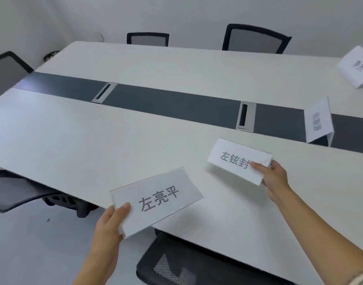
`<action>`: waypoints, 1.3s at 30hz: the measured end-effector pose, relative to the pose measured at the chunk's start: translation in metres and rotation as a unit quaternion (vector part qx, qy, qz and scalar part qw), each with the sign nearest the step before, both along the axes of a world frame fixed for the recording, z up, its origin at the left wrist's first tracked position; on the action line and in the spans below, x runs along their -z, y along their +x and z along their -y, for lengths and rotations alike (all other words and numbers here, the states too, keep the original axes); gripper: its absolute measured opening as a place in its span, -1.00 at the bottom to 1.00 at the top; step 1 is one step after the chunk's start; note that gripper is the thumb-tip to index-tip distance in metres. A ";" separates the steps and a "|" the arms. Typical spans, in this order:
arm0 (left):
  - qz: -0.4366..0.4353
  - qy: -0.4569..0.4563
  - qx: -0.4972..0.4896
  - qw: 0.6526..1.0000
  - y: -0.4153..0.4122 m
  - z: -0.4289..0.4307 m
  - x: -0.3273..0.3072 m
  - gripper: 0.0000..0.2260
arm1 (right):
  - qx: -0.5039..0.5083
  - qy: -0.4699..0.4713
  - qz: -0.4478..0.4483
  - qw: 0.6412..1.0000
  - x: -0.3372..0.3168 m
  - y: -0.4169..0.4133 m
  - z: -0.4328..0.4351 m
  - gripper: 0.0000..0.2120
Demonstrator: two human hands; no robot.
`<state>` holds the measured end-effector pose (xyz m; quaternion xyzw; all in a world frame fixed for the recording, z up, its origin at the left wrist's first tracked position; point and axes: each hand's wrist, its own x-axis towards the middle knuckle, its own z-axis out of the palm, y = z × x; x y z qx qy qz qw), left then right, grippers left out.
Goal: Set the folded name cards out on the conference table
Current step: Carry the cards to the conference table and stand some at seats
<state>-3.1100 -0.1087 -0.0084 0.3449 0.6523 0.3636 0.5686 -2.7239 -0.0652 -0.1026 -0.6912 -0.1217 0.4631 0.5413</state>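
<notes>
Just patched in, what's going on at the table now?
A person holds a name card in each hand over the conference table. The left hand grips the glossy card, the right hand pinches the plain white card. A third card stands at the dark centre strip, a fourth card beyond it.

Matt white table [94, 128], paper cards [238, 159]

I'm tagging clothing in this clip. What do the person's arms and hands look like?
The left hand and right hand are bare: no gloves or rings. Both forearms are bare; a knitted, patterned sleeve edge shows only on the right arm.
</notes>
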 end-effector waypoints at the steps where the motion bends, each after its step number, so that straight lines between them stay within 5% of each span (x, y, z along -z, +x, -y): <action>1: -0.001 -0.005 -0.005 1.000 0.002 -0.007 0.002 -0.77 | -0.009 -0.001 0.005 1.000 0.005 0.004 -0.015 -0.74; 9: -0.006 -0.045 0.036 0.998 0.021 -0.066 0.014 -0.81 | -0.166 -0.056 0.199 0.964 0.037 0.044 -0.071 -0.64; 14: -0.008 -0.050 0.081 0.995 0.032 -0.106 0.017 -0.78 | -0.287 -0.190 0.408 0.846 0.050 0.067 -0.093 -0.70; 19: -0.007 -0.062 0.088 0.994 0.042 -0.126 0.026 -0.80 | -0.347 -0.220 0.610 0.678 0.060 0.062 -0.123 -0.51; 21: -0.010 -0.072 0.094 0.993 0.043 -0.130 0.030 -0.81 | -0.379 -0.198 0.632 0.646 0.067 0.049 -0.134 -0.49; 25: -0.013 -0.079 0.088 0.993 0.040 -0.136 0.037 -0.82 | -0.371 -0.181 0.625 0.663 0.073 0.049 -0.161 -0.65; 39: 0.006 -0.084 0.067 0.994 0.041 -0.136 0.050 -0.80 | -0.357 -0.203 0.648 0.642 0.077 0.078 -0.201 -0.64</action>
